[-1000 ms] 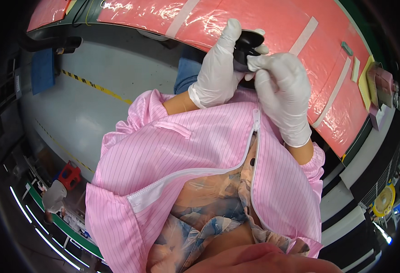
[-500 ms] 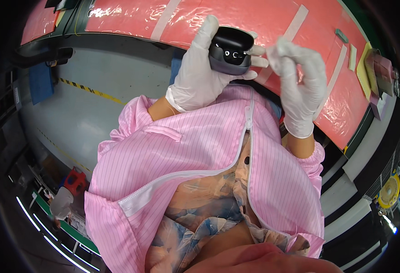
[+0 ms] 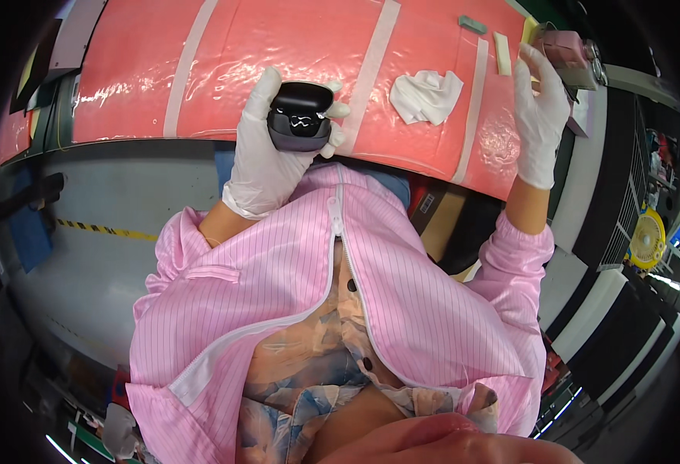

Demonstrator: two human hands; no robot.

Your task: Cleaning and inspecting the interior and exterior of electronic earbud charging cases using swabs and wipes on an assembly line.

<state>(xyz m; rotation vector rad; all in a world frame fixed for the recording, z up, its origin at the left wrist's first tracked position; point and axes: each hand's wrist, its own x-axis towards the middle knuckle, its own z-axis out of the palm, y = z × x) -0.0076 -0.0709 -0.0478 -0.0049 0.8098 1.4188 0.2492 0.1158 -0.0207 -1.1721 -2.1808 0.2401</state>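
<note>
My left hand [image 3: 266,158], in a white glove, grips an earbud charging case [image 3: 303,133] above the front edge of the red-covered bench. The case is black and dark grey, with its lid raised. Glossy wells show inside it; whether earbuds sit in them I cannot tell. Out at the bench's right end, my gloved right hand [image 3: 542,108] has its fingers stretched apart and nothing visible in them. Its fingertips are close to a clear container with pinkish contents [image 3: 562,48]. A crumpled white cloth [image 3: 426,97] lies on the bench between my hands.
Pale tape strips cross the red bench cover [image 3: 270,39]. A small green-grey block [image 3: 473,25] and a cream strip [image 3: 502,54] lie near the far right. A yellow fan [image 3: 647,238] stands beyond the bench at right. Yellow-black tape [image 3: 108,230] marks the floor at left.
The white cloth has left my right hand and now lies on the bench. That hand has moved right toward the pinkish container. My left hand still holds the open case, now tilted differently.
</note>
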